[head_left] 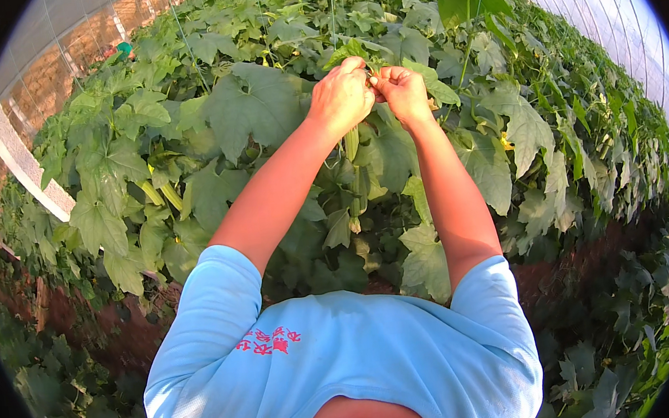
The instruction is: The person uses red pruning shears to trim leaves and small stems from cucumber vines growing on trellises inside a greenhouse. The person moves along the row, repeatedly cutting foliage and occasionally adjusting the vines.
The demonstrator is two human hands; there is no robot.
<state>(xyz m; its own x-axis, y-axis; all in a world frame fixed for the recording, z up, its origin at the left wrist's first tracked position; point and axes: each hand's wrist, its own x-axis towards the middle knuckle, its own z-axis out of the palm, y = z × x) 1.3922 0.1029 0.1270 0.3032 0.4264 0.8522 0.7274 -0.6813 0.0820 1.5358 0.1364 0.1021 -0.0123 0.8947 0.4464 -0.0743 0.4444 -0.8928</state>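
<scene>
Both hands meet at the top of a leafy gourd vine, straight in front of me. My left hand (pixel 339 98), back turned up, has its fingers curled around the vine shoot (pixel 371 69). My right hand (pixel 405 92) pinches at the same spot with thumb and forefinger, and the fingertips of the two hands nearly touch. What exactly lies between the fingertips is too small to tell. Below them hangs a slender ribbed green gourd (pixel 352 143), partly covered by my left wrist. Further down, a second gourd (pixel 358 192) hangs with a withered blossom at its tip.
Broad vine leaves (pixel 257 105) crowd all around my arms. Thin strings (pixel 332 9) run upward among the plants. More gourds (pixel 171 194) hang at left, near a white post (pixel 19 156). Ribbed greenhouse sheeting (pixel 604 12) curves along the right. Foliage (pixel 593 365) also grows behind me.
</scene>
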